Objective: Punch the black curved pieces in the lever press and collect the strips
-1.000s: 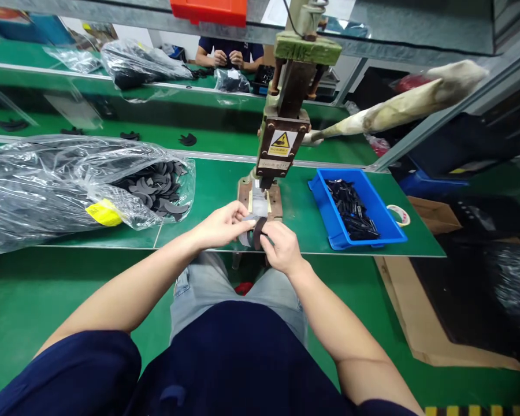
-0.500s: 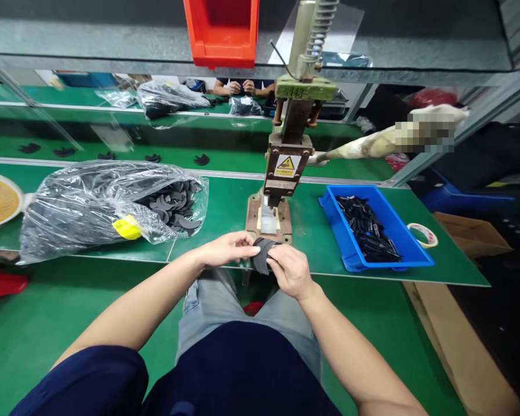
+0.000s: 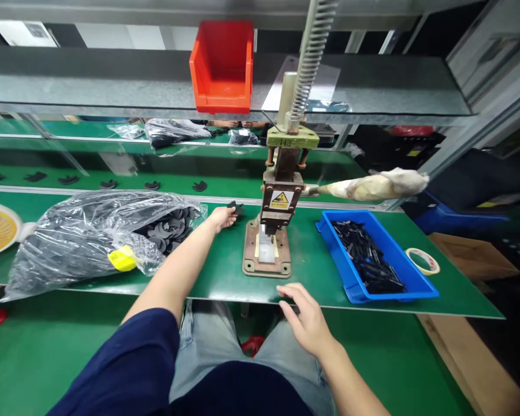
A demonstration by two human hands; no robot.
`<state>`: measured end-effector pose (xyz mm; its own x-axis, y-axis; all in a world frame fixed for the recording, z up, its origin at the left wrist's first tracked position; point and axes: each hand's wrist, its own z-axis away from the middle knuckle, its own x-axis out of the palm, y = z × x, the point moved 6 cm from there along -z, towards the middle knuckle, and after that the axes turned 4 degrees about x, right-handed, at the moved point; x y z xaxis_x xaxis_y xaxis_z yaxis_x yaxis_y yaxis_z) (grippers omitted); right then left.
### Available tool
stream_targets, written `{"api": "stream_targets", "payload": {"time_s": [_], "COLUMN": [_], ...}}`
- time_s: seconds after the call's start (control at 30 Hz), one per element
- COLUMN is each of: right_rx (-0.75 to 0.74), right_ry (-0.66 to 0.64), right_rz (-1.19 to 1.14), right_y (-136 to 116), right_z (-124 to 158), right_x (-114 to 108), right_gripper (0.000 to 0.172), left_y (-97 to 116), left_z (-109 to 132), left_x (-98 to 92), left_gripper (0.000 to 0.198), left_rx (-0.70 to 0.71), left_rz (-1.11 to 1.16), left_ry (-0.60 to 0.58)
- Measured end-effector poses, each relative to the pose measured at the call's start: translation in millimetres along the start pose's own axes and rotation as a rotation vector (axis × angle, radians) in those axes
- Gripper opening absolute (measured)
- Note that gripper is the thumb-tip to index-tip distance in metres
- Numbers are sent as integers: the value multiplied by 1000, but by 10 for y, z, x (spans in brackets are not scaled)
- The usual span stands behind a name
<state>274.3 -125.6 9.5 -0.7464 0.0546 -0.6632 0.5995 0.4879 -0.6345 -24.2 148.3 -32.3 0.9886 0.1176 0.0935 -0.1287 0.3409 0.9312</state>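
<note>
My left hand (image 3: pixel 223 219) reaches toward the back of the green table and grips a dark grey curved part (image 3: pixel 235 208) at its far end. Beside that wrist lies a clear plastic bag (image 3: pixel 91 231), its mouth spilling out similar dark curved parts (image 3: pixel 171 230). My right hand (image 3: pixel 302 315) hovers at the table's front edge, fingers apart and holding nothing. Between the two hands stands a hand press (image 3: pixel 281 202) with a yellow warning label, its brown base (image 3: pixel 266 268) bolted plate-like on the table. A pale block sits under the press head.
To the right, a blue bin (image 3: pixel 394 297) holds black pieces, with a tape roll (image 3: pixel 422 261) beside it. The wrapped press lever (image 3: pixel 377 184) sticks out rightward. Behind, curved parts (image 3: pixel 200 186) lie in a row on a green strip. An orange bin (image 3: pixel 223 98) sits on the shelf overhead.
My left hand has carried the curved part away from the front edge to the back, left of the press. My right hand has let go and opened. The view has tilted up.
</note>
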Motion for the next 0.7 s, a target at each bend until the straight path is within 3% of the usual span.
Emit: {"api": "stream_targets", "payload": {"time_s": [0.1,0.2,0.3,0.33,0.4,0.47,0.53,0.6,0.7], "right_rx": [9,58,277,421,551,606,625,619,556], "right_ry": [18,96,171,145,93,-20,-132,-194,-167], "right_rz": [33,87,228,319,390,403,391,384,399], "right_y": [7,304,991,1285,1744,2055,2219,2282,2254], "right_z": [34,37,-59,-106,-241,-396,-534,-651,-815], "right_x": [-179,-606,-1214,-1396,-1678,-1772,-1724,-1627,-1531], "right_gripper": [32,29,30,38,52,55,45,34,29], "left_y": [82,-74,-315,-396,-549,-669,-757,-830,-866], "left_z": [-290,-302,-103,0,245,524,793,994,1145], "left_x": [198,298,259,221,114,7,-56,-75,-106], "left_gripper": [16,14,11,11,15,18,20,23,29], "left_rx": [26,60,144,171,216,286,372,419,445], "left_rz": [-26,-69,-98,-103,-110,-146,-213,-268,-359], "left_ry": [15,7,-20,-33,-42,-40,-50,-77,-55]}}
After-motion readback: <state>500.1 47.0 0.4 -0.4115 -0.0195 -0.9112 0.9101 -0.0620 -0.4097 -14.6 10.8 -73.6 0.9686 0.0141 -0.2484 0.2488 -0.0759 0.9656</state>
